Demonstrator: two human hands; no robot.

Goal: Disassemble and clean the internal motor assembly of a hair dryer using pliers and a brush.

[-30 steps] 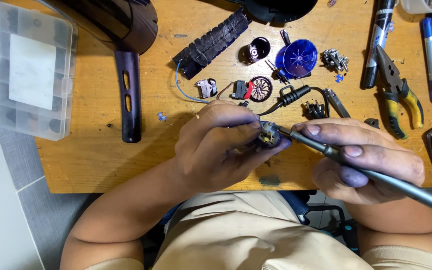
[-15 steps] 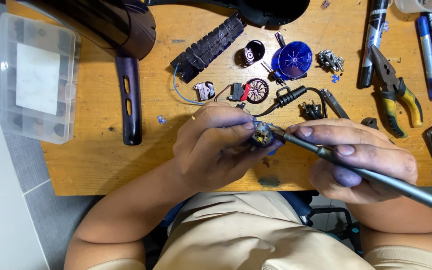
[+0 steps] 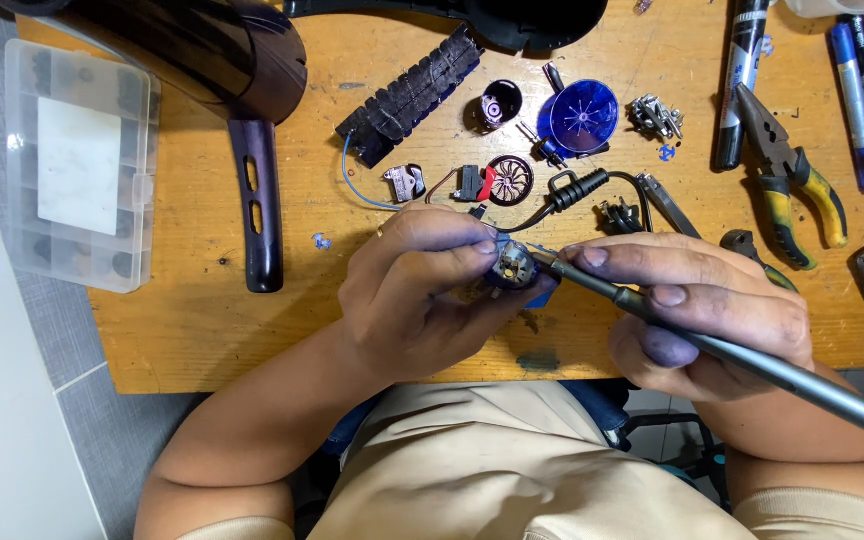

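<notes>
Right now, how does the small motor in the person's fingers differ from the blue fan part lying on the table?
The small motor is pinched between the fingertips of the left hand, off the table; the blue fan part lies loose on the wooden table. The motor is dull metal and compact; the fan part is bright translucent blue and wider. The slim grey tool in the right hand touches the motor; nothing touches the fan part. Both are round.
</notes>
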